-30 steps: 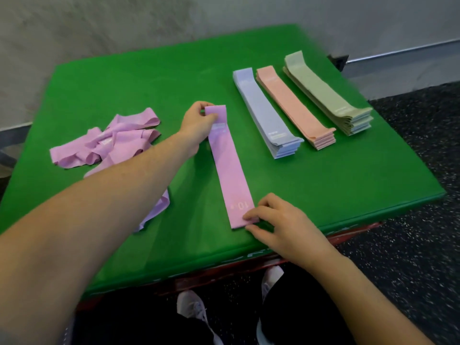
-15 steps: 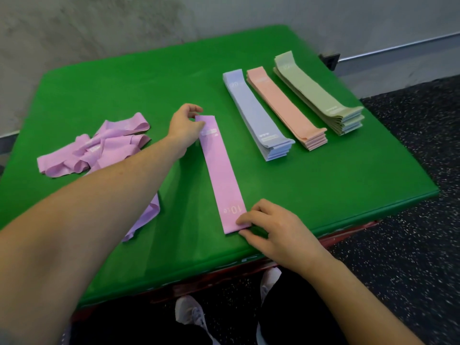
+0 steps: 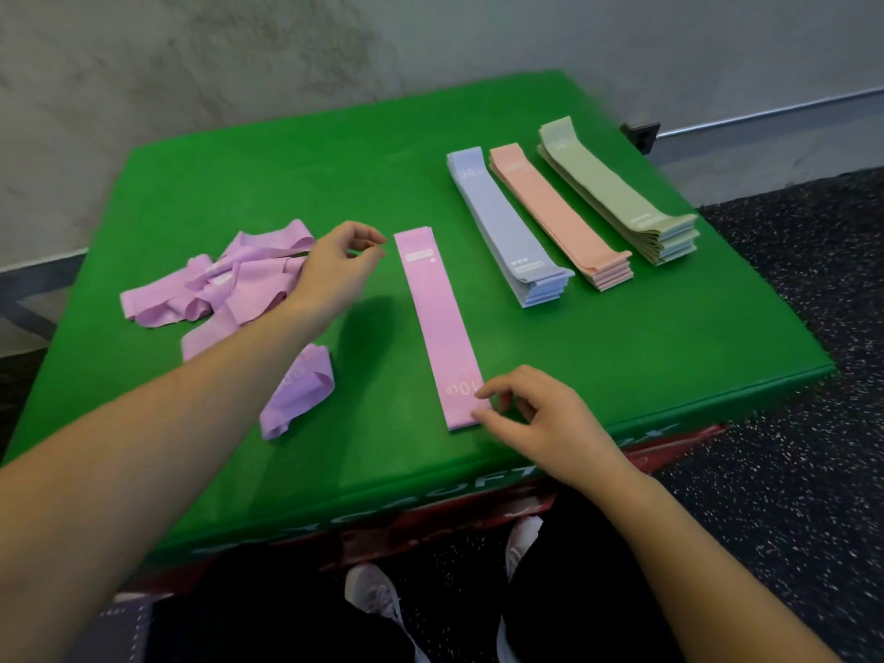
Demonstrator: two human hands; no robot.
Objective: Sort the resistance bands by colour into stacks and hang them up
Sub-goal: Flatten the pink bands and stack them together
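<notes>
A flat pink band [image 3: 437, 323] marked 10 LB lies straight on the green box top [image 3: 598, 356]. My left hand [image 3: 337, 268] hovers just left of its far end, fingers loosely curled, holding nothing. My right hand [image 3: 535, 418] sits at its near end, fingertips touching the band's corner. A loose heap of pink bands [image 3: 225, 284] lies to the left, with one more crumpled pink band [image 3: 299, 390] nearer me. Three neat stacks stand to the right: blue [image 3: 507, 227], peach [image 3: 557, 215] and green [image 3: 617, 191].
The green box stands against a grey wall [image 3: 239, 64], with a red box [image 3: 669, 452] under it. Dark speckled floor [image 3: 789, 471] lies to the right. My legs and shoes [image 3: 378, 600] are below the near edge.
My left hand has let go of the pink band's far end and drawn back to the left. My right hand's fingers have lifted somewhat at the near end.
</notes>
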